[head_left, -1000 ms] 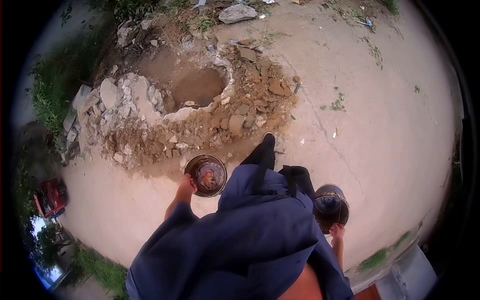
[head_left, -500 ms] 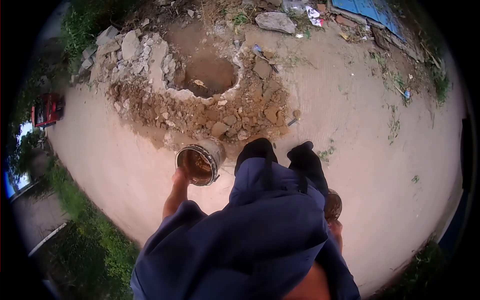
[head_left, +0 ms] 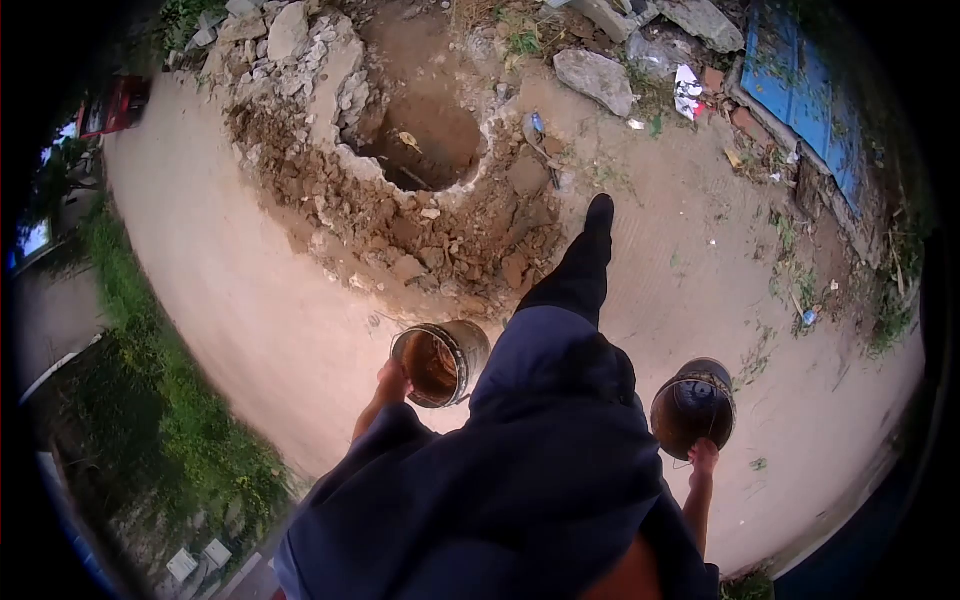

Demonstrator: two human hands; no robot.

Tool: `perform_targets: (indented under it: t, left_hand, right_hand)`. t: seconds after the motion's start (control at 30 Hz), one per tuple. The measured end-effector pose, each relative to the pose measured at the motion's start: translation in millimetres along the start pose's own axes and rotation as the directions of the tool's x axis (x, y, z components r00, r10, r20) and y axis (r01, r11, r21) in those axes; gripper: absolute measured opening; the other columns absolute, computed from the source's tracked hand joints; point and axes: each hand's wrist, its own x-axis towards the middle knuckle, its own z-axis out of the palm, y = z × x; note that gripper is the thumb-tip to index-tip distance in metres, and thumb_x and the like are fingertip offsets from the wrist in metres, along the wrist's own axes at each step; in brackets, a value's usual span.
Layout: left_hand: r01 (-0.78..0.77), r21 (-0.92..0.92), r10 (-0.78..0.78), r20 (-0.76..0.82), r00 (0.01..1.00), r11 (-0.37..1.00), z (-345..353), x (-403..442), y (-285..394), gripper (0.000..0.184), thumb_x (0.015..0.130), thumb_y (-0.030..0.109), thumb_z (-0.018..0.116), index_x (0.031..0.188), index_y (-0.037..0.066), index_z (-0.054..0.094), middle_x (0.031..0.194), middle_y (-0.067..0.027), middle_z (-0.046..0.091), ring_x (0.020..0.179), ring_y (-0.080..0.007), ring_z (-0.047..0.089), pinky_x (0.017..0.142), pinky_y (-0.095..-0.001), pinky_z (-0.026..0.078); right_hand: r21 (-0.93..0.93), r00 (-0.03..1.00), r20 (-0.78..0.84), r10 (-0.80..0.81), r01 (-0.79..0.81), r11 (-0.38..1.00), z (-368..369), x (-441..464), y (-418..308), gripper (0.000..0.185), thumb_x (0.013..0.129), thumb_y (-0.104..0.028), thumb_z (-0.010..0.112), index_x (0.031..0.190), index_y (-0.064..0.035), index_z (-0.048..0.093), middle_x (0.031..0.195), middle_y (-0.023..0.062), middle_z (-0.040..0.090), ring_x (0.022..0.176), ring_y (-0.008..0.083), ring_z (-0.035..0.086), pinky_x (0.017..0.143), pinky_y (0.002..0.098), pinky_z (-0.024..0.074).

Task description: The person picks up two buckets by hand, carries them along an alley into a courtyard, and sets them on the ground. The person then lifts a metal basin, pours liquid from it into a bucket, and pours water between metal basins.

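Observation:
My left hand (head_left: 394,381) is closed at the near left side of a bucket (head_left: 468,354), whose inside is coated with wet brown mud. That bucket hangs tilted, its mouth turned toward me; whether my fingers hold its rim or its handle, I cannot tell. On the other side, my right hand (head_left: 704,456) grips the thin wire handle of a second bucket (head_left: 690,412). Dark and stained inside, this one hangs beside my right leg. One black boot (head_left: 597,225) is stretched forward on the pavement.
Ahead to the left lies a dug pit (head_left: 425,135) with a broken concrete edge, ringed by loose soil (head_left: 420,245). Rubble (head_left: 290,35) and a slab (head_left: 594,82) lie farther off. Blue sheeting (head_left: 800,90) edges the right; grass (head_left: 150,330) borders the left; a red vehicle (head_left: 115,105) stands far left.
I have stepped forward and my view has turned, so the pit sits higher in view. The right bucket has come out from behind my leg. Both hands keep their buckets.

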Motion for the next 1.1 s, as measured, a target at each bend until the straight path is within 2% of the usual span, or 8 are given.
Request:
perform_targets:
  t: [0.13, 0.17, 0.2, 0.27, 0.67, 0.73, 0.97, 1.1]
  left_hand:
    - [0.172, -0.036, -0.174, -0.049, 0.984, 0.984, 40.1, -42.7, 18.9, 0.025, 0.077, 0.02, 0.04, 0.054, 0.013, 0.035, 0.041, -0.0012, 0.024, 0.034, -0.0157, 0.023, 0.036, -0.0304, 0.021]
    - [0.149, -0.134, -0.16, -0.074, 0.984, 0.98, 44.5, -56.2, 26.0, 0.029, 0.079, 0.024, 0.041, 0.053, 0.013, 0.035, 0.041, -0.0013, 0.025, 0.034, -0.0158, 0.025, 0.036, -0.0313, 0.022]
    - [0.118, -0.15, -0.133, -0.097, 0.986, 0.982, 50.2, -68.1, 31.8, 0.03, 0.079, 0.025, 0.042, 0.053, 0.012, 0.035, 0.041, -0.0011, 0.025, 0.034, -0.0156, 0.025, 0.036, -0.0313, 0.023]
    - [0.073, -0.227, -0.104, -0.126, 0.986, 0.971, 51.5, -81.7, 31.1, 0.026, 0.076, 0.026, 0.049, 0.059, 0.006, 0.043, 0.044, -0.0036, 0.034, 0.032, -0.0163, 0.031, 0.031, -0.0307, 0.026]
    - [0.073, -0.555, -0.198, -0.168, 0.966, 0.828, 115.4, -173.6, 12.7, 0.034, 0.08, 0.028, 0.046, 0.052, 0.013, 0.034, 0.039, 0.0003, 0.026, 0.031, -0.0135, 0.026, 0.032, -0.0276, 0.023]
    - [0.109, -0.569, -0.258, -0.187, 0.948, 0.815, 123.0, -191.5, 0.3, 0.033, 0.08, 0.029, 0.047, 0.054, 0.013, 0.036, 0.038, 0.0011, 0.025, 0.031, -0.0136, 0.026, 0.033, -0.0278, 0.023]
    - [0.228, -0.553, -0.319, -0.074, 0.945, 0.801, 147.7, -219.0, -14.5, 0.029, 0.081, 0.027, 0.047, 0.058, 0.01, 0.04, 0.041, -0.0015, 0.032, 0.031, -0.0153, 0.03, 0.032, -0.0294, 0.025]
    - [0.309, -0.522, -0.391, -0.052, 0.919, 0.795, 159.5, -226.0, -21.2, 0.025, 0.078, 0.023, 0.045, 0.057, 0.01, 0.041, 0.042, -0.0035, 0.032, 0.032, -0.0161, 0.03, 0.033, -0.0311, 0.027]
  right_hand:
    - [-0.14, 1.0, -0.011, 0.021, -0.022, 0.99, -22.3, 40.2, -89.3, 0.01, 0.076, -0.016, 0.054, 0.069, -0.0131, 0.047, 0.052, -0.003, 0.041, 0.041, 0.0061, 0.036, 0.036, 0.0192, 0.0259]
    - [-0.18, 0.998, -0.013, 0.065, -0.067, 0.981, -29.1, 54.1, -108.0, 0.007, 0.076, -0.014, 0.053, 0.071, -0.0127, 0.048, 0.053, -0.0023, 0.042, 0.041, 0.0065, 0.037, 0.037, 0.0193, 0.0269]
    - [-0.034, 0.996, 0.067, 0.066, -0.064, 0.997, -37.8, 62.5, -132.2, 0.003, 0.075, -0.013, 0.053, 0.074, -0.0114, 0.051, 0.054, -0.0013, 0.042, 0.042, 0.007, 0.038, 0.038, 0.0193, 0.0287]
    - [-0.154, 0.996, 0.068, 0.06, -0.049, 0.987, -34.6, 57.8, -196.5, 0.006, 0.078, -0.014, 0.049, 0.075, -0.0099, 0.05, 0.054, -0.0013, 0.042, 0.043, 0.0075, 0.038, 0.039, 0.0197, 0.0303]
    - [-0.274, 0.968, 0.251, -0.006, 0.077, 0.959, 25.4, 126.0, -428.6, 0.005, 0.078, -0.013, 0.051, 0.074, -0.0093, 0.05, 0.058, -0.0013, 0.045, 0.048, 0.0082, 0.042, 0.044, 0.0198, 0.0347]
    - [-0.251, 0.922, 0.387, -0.001, 0.106, 0.962, 34.6, 135.3, -454.6, 0.004, 0.076, -0.008, 0.05, 0.073, -0.0108, 0.049, 0.06, -0.0019, 0.045, 0.05, 0.0075, 0.043, 0.046, 0.0194, 0.0349]
    - [-0.297, 0.876, 0.466, -0.121, 0.284, 0.912, 47.8, 168.4, -492.6, 0.011, 0.077, -0.009, 0.048, 0.069, -0.0155, 0.042, 0.057, -0.0057, 0.037, 0.047, 0.0051, 0.037, 0.042, 0.0181, 0.0303]
    - [-0.262, 0.883, 0.452, -0.127, 0.267, 0.927, 39.4, 171.2, -510.1, 0.01, 0.076, -0.004, 0.047, 0.071, -0.0123, 0.047, 0.058, -0.005, 0.04, 0.048, 0.0047, 0.038, 0.043, 0.018, 0.0286]
